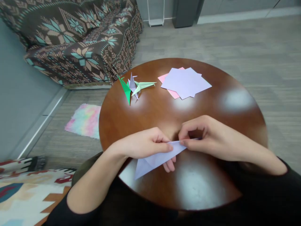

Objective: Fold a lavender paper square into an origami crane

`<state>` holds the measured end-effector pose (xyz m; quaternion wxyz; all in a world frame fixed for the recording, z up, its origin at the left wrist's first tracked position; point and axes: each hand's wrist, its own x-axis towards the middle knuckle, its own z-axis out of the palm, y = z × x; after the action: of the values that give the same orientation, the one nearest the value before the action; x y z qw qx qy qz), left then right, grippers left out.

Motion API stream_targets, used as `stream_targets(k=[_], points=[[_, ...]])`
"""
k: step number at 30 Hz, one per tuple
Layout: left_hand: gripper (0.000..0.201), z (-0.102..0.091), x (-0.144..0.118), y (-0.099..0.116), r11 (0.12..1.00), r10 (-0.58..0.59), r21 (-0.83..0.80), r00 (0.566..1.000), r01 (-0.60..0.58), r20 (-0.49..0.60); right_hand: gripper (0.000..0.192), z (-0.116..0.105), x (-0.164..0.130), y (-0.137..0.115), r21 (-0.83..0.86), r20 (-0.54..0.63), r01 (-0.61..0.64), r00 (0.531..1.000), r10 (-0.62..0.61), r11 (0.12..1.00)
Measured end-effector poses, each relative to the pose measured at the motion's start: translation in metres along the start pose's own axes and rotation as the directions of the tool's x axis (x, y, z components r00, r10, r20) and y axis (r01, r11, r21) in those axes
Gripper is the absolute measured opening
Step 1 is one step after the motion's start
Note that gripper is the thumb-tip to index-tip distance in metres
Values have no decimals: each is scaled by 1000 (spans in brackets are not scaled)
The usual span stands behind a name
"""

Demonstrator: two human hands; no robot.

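Note:
A folded sheet of lavender origami paper is held between both hands just above the near part of the round table. My left hand grips it with the thumb on top and fingers curled beneath, their tips showing below the paper's lower edge. At the paper's right end, my right hand pinches the upper edge between thumb and forefinger. The paper is a long, narrow shape with a point at lower left. Part of its right end is hidden behind my right fingers.
On the brown round table, a green paper crane, a lavender crane and a pale green crane stand at far left. A stack of lavender paper lies over pink sheets. A draped sofa stands behind.

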<state>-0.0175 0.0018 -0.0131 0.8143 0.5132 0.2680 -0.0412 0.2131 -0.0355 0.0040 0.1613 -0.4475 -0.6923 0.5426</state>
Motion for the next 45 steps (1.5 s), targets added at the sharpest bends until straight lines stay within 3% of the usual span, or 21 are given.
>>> stream_targets(k=[11,28,45], points=[[31,2,1,-1,999,-45,9,999,45,17,13,8,1,-4,-121,-32,-21,999,17,992],[30,2,4,-4,1000,-7,28,1000,7,17,13,13,5,-8,-37,-57,-36,998,34,999],[29,-8,-3,1,999,26,-42,999,-27,-30,10,-25,-1,17,28,-115,-93,989,95,995]])
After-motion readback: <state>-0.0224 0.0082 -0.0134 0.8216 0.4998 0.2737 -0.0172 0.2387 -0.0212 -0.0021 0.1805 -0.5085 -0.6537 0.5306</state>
